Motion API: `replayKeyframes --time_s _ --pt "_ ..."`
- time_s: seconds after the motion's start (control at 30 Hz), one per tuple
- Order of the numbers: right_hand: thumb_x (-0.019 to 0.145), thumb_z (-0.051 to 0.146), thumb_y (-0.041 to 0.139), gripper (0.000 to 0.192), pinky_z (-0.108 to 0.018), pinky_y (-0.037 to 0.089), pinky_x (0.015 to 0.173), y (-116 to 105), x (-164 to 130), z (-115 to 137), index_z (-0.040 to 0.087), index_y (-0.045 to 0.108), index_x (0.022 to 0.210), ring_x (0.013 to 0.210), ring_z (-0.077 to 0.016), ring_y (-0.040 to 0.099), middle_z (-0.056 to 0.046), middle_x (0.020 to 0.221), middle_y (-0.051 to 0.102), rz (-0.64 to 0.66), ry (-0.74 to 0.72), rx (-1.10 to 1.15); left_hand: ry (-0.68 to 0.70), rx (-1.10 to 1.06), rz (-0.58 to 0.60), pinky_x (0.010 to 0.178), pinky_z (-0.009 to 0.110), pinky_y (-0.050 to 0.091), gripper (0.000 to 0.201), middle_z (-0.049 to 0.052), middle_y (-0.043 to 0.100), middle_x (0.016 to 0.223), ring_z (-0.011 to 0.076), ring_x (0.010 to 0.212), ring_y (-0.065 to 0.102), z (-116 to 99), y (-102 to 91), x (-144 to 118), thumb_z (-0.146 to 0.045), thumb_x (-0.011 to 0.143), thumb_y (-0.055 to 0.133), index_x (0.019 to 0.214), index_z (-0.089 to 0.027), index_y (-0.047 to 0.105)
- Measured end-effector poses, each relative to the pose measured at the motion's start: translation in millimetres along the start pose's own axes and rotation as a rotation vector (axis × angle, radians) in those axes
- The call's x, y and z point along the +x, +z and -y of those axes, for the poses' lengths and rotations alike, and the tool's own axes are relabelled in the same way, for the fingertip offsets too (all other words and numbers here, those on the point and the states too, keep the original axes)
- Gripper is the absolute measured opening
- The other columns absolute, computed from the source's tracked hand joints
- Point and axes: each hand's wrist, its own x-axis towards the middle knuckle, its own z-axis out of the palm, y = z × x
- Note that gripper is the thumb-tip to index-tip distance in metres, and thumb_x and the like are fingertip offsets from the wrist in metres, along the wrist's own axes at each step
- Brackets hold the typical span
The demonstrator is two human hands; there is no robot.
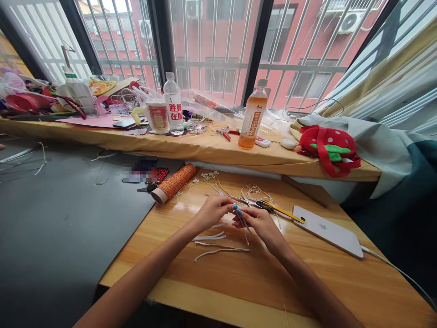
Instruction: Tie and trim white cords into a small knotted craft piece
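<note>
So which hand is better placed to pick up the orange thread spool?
Probably the left hand. The orange thread spool lies up and left of it, with bare table between. The right hand sits farther off and would have to cross over the left.

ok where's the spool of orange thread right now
In the head view, the orange thread spool lies on its side at the wooden table's far left edge, beyond and left of the left hand, just below the yellow-covered ledge.

Both hands (235, 216) pinching white cord (243, 223)
</note>
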Motion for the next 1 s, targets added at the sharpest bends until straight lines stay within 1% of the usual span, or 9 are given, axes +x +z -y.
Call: replayKeyframes --time_s 0.1,0.23,0.37,0.47,0.57,0.7,0.83,0.9,1.0 --pt "0.060 0.041 0.066 0.034 -0.031 0.048 0.065 0.5 -1.5 1.2 0.016 0.068 0.082 0.060 -0.0142 0.061 -0.003 0.066 0.065 -0.008 0.004 0.034 -0.005 -0.083 -0.002 0.058 0.018 0.036 0.018 0.000 0.060 0.065 0.0099 0.062 0.048 -0.4 -0.5 0.6 -0.025 0.072 0.052 0.074 -0.011 0.064" --pt "0.060 0.040 0.066 0.033 -0.030 0.049 0.064 0.2 -0.5 -0.6 0.015 0.068 0.082 0.060 -0.0140 0.061 -0.003 0.064 0.065 -0.020 0.003 0.063 -0.005 -0.162 -0.001 0.057 0.018 0.036 0.018 0.001 0.060 0.065 0.0093 0.060 0.047 -2.4 -0.8 1.0 -0.023 0.071 0.052 0.075 -0.011 0.065" --pt "0.063 0.040 0.063 0.033 -0.030 0.049 0.062 0.1 1.5 -4.3 0.014 0.067 0.082 0.058 -0.0137 0.060 -0.003 0.064 0.064 -0.036 -0.025 0.013 -0.014 -0.213 -0.003 0.054 0.018 0.036 0.021 0.001 0.058 0.061 0.0087 0.057 0.046 -1.1 0.8 -0.3 -0.025 0.073 0.049 0.073 -0.011 0.065" --pt "0.067 0.039 0.059 0.030 -0.029 0.049 0.061 0.6 0.6 -5.4 0.014 0.066 0.081 0.058 -0.0142 0.060 -0.003 0.065 0.063 -0.043 -0.097 -0.105 -0.012 -0.211 -0.016 0.053 0.017 0.036 0.021 0.000 0.056 0.059 0.0081 0.055 0.045 2.4 2.7 -1.1 -0.026 0.073 0.049 0.070 -0.012 0.064" --pt "0.072 0.037 0.054 0.027 -0.028 0.048 0.062 1.4 -1.5 -5.5 0.014 0.065 0.081 0.061 -0.0145 0.060 -0.003 0.066 0.063 -0.048 -0.168 -0.244 -0.005 -0.211 -0.027 0.052 0.017 0.037 0.021 0.000 0.056 0.060 0.0078 0.055 0.045 5.8 4.3 -0.7 -0.026 0.074 0.048 0.072 -0.012 0.064" --pt "0.076 0.035 0.049 0.025 -0.025 0.047 0.057 1.5 -2.3 -5.9 0.014 0.064 0.075 0.058 -0.0136 0.059 -0.003 0.064 0.061 -0.037 -0.195 -0.346 0.022 -0.178 -0.009 0.050 0.016 0.037 0.022 0.001 0.057 0.062 0.0080 0.055 0.046 7.2 5.4 -0.2 -0.027 0.074 0.047 0.074 -0.012 0.064" --pt "0.080 0.032 0.044 0.028 -0.023 0.044 0.054 1.6 -2.6 -4.7 0.015 0.061 0.065 0.055 -0.0130 0.056 -0.002 0.058 0.059 -0.016 -0.221 -0.484 0.037 -0.091 -0.025 0.048 0.015 0.035 0.021 -0.001 0.055 0.058 0.0067 0.051 0.044 5.2 5.9 -1.4 -0.025 0.075 0.047 0.070 -0.012 0.063" --pt "0.081 0.028 0.041 0.027 -0.023 0.042 0.055 2.4 -3.3 -3.5 0.015 0.060 0.066 0.057 -0.0129 0.055 -0.001 0.059 0.059 -0.001 -0.276 -0.575 0.034 -0.059 -0.055 0.048 0.015 0.034 0.021 -0.002 0.054 0.054 0.0066 0.050 0.043 3.7 5.9 -2.2 -0.024 0.075 0.047 0.067 -0.012 0.063" --pt "0.082 0.023 0.040 0.025 -0.023 0.042 0.057 5.0 -4.9 -3.7 0.017 0.060 0.068 0.060 -0.0134 0.054 -0.002 0.064 0.059 -0.008 -0.411 -0.759 0.047 -0.017 -0.107 0.050 0.015 0.035 0.023 -0.002 0.053 0.054 0.0071 0.052 0.045 1.4 5.4 -3.4 -0.026 0.075 0.047 0.065 -0.013 0.063"
